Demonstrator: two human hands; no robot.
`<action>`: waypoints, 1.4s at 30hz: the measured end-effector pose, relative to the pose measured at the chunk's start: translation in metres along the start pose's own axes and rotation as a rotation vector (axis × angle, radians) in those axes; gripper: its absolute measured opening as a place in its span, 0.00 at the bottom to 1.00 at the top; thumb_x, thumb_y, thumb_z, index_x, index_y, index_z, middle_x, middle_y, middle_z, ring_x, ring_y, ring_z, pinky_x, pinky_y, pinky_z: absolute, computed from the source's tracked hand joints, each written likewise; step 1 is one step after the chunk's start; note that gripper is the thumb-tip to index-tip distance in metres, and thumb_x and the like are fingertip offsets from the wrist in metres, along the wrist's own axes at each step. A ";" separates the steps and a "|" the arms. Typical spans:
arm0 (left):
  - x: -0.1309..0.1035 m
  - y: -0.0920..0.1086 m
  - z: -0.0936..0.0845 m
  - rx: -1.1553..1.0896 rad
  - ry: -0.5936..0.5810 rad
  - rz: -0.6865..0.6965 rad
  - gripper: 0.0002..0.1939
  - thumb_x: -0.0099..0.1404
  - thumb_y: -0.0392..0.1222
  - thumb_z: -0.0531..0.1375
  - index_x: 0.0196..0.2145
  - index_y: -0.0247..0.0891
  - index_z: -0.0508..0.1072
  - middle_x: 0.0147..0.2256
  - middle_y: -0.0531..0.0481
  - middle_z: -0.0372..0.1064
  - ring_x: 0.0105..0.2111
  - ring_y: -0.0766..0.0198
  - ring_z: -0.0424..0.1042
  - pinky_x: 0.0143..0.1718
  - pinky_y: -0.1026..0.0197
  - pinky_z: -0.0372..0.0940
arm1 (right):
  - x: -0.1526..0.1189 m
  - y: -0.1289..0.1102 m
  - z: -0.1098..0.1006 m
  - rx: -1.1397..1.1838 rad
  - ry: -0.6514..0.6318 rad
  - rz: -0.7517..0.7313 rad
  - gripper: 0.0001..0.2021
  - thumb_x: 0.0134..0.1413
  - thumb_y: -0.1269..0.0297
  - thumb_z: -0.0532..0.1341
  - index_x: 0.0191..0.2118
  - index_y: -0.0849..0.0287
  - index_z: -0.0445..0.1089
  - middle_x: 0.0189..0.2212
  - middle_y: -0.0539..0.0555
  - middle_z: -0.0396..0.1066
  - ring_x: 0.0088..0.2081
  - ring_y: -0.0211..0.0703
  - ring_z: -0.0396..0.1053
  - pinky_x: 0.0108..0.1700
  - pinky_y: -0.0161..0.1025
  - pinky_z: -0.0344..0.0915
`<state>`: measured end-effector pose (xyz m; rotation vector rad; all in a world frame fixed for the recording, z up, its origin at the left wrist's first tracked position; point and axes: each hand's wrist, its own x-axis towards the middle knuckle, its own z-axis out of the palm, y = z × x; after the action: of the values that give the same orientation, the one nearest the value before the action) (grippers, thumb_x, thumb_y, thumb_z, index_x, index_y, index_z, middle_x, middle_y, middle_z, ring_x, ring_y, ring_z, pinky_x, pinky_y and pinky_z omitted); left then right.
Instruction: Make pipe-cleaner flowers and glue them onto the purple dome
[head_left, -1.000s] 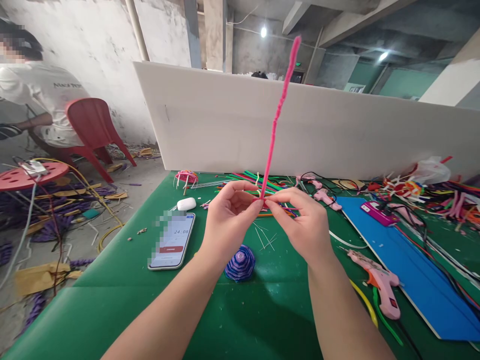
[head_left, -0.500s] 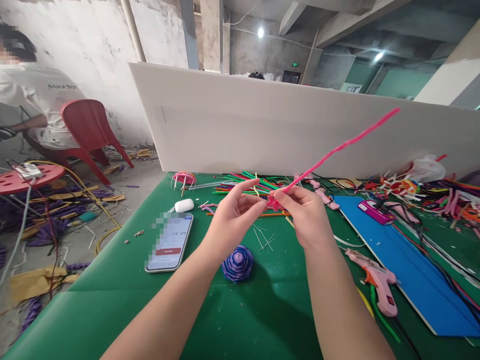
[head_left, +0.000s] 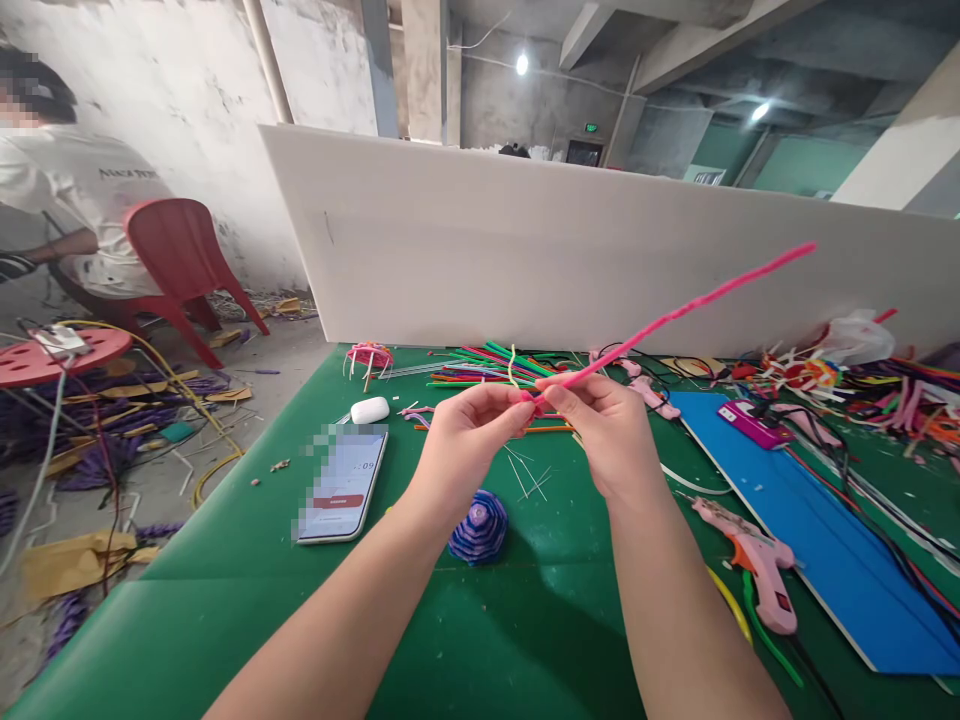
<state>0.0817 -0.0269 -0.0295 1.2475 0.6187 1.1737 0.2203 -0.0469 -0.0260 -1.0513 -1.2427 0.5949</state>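
A pink pipe cleaner (head_left: 686, 312) is pinched between the thumb and fingers of my right hand (head_left: 609, 425), its long free end slanting up to the right. My left hand (head_left: 474, 425) pinches the bunched pink end of the same pipe cleaner, and the fingertips of both hands almost meet there. Fingers hide most of that bunched part. Below the hands, on the green table (head_left: 247, 600), sits a small blue and purple ribbed dome (head_left: 478, 527). Several thin white sticks (head_left: 529, 474) lie just beyond it.
A phone (head_left: 343, 490) and a white earbud case (head_left: 370, 410) lie left. Loose coloured pipe cleaners (head_left: 495, 362) lie behind my hands. On the right are a pink glue gun (head_left: 754, 560), a blue board (head_left: 840, 560) and cables. A white panel (head_left: 525, 250) borders the back; a person sits far left.
My left fingers, raised and spread before, have closed onto the bunched pink end. The free end of the pipe cleaner has tipped lower and further right.
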 end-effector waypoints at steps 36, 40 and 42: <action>-0.001 0.009 -0.008 0.136 -0.097 0.061 0.08 0.59 0.44 0.59 0.32 0.38 0.70 0.33 0.51 0.69 0.35 0.66 0.67 0.37 0.64 0.62 | -0.013 -0.010 0.010 -0.554 0.066 -0.538 0.09 0.55 0.70 0.57 0.36 0.51 0.74 0.33 0.50 0.73 0.36 0.40 0.71 0.40 0.40 0.68; -0.001 0.006 -0.008 0.325 -0.017 0.283 0.06 0.60 0.43 0.58 0.32 0.39 0.70 0.36 0.49 0.66 0.39 0.63 0.66 0.40 0.61 0.63 | -0.015 -0.014 0.010 -0.484 0.036 -0.482 0.09 0.54 0.70 0.57 0.36 0.52 0.74 0.34 0.49 0.74 0.37 0.40 0.71 0.41 0.39 0.68; -0.001 0.004 -0.008 0.407 0.028 0.384 0.04 0.60 0.42 0.58 0.31 0.40 0.71 0.37 0.48 0.65 0.41 0.62 0.65 0.43 0.59 0.62 | -0.016 -0.016 0.010 -0.456 0.023 -0.431 0.08 0.54 0.69 0.57 0.36 0.52 0.74 0.35 0.50 0.74 0.38 0.41 0.71 0.40 0.40 0.69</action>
<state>0.0731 -0.0250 -0.0276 1.7538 0.6796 1.4271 0.2041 -0.0640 -0.0194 -1.1067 -1.5678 -0.0383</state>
